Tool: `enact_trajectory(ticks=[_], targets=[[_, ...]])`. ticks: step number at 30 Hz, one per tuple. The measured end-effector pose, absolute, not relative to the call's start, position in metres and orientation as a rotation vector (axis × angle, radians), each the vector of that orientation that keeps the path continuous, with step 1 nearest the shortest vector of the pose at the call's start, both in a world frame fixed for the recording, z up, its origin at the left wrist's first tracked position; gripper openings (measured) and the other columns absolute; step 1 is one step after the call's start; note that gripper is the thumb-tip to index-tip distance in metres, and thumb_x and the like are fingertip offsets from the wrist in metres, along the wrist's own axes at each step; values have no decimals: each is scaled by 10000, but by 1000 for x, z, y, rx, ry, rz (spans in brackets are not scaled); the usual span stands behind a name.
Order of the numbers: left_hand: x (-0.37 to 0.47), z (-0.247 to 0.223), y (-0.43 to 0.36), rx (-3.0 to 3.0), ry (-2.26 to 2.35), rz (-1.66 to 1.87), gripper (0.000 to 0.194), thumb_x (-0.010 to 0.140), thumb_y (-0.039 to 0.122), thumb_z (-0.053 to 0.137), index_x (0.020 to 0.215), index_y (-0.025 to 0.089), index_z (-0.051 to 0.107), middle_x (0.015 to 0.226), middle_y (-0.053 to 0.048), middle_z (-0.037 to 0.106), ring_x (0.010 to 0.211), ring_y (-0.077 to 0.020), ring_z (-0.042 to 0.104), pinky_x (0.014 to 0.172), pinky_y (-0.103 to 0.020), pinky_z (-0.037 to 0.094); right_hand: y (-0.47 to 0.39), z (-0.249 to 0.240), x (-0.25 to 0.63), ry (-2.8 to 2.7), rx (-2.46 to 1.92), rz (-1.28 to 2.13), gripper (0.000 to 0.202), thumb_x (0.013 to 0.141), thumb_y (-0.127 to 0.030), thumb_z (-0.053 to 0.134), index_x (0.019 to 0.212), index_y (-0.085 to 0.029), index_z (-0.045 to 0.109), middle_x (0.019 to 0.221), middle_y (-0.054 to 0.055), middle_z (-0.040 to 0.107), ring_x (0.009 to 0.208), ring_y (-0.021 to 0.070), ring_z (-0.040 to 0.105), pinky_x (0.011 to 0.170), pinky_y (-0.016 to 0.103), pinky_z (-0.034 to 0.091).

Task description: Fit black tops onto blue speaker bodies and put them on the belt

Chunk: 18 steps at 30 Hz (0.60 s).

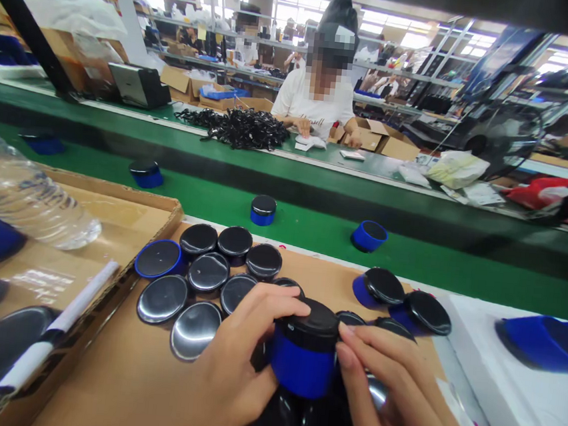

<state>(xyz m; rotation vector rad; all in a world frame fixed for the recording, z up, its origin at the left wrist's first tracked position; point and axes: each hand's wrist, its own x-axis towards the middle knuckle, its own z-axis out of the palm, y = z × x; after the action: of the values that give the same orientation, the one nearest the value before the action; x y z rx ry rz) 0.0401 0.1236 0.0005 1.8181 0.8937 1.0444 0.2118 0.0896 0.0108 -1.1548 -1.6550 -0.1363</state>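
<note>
A round blue case with a black top [302,362] stands upright in front of me, above a dark, glossy piece whose shape is partly hidden. My left hand [238,349] curls round its left side, fingertips on the black top and thumb low against the blue wall. From the right, the fingertips of my right hand [398,385] pinch at the top's edge. Beyond my left hand lie several black round caps [209,271] on the cardboard-coloured surface. A blue-rimmed disc [158,258] sits among them. More blue and black cases [382,287] stand behind my right hand.
A green conveyor belt [307,225] crosses ahead, carrying spaced blue and black cases [263,209]. At left, a cardboard tray [163,218] holds a plastic bottle [30,188] and a marker [56,328]. White foam [537,405] lies right. A co-worker [320,96] handles small white items opposite.
</note>
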Motion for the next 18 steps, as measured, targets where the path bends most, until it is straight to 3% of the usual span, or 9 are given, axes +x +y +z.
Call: enact_trajectory(ticks=[6, 11, 16, 18], targets=[[43, 1, 120, 1849, 932, 1062, 589, 790, 48, 636, 1241, 398, 494, 1280, 4, 552, 1219, -194, 568, 824, -227, 588, 93, 10, 220, -1789, -1152, -382, 239, 833, 11, 674, 983, -169, 630, 858, 32, 658, 781, 155, 634, 742, 306, 510], [44, 1, 121, 1895, 951, 1050, 599, 772, 15, 621, 1246, 366, 516, 1285, -24, 560, 1230, -220, 564, 809, -245, 595, 95, 7, 224, -1841, -1145, -392, 187, 866, -22, 653, 990, -150, 599, 870, 47, 618, 814, 152, 598, 774, 297, 486], [45, 7, 121, 1795, 909, 1053, 516, 801, 91, 666, 1209, 381, 540, 1267, -3, 577, 1193, -195, 593, 778, -197, 591, 97, 10, 234, -1733, -1257, -348, 145, 915, -75, 602, 1010, -180, 573, 909, 35, 611, 846, 148, 589, 779, 263, 464], [44, 7, 122, 1779, 915, 1041, 518, 802, 95, 666, 1205, 393, 535, 1272, 6, 569, 1199, -191, 587, 774, -193, 587, 97, 11, 238, -1691, -1301, -299, 101, 948, -99, 551, 933, -198, 563, 864, 13, 605, 822, 129, 588, 757, 233, 453]])
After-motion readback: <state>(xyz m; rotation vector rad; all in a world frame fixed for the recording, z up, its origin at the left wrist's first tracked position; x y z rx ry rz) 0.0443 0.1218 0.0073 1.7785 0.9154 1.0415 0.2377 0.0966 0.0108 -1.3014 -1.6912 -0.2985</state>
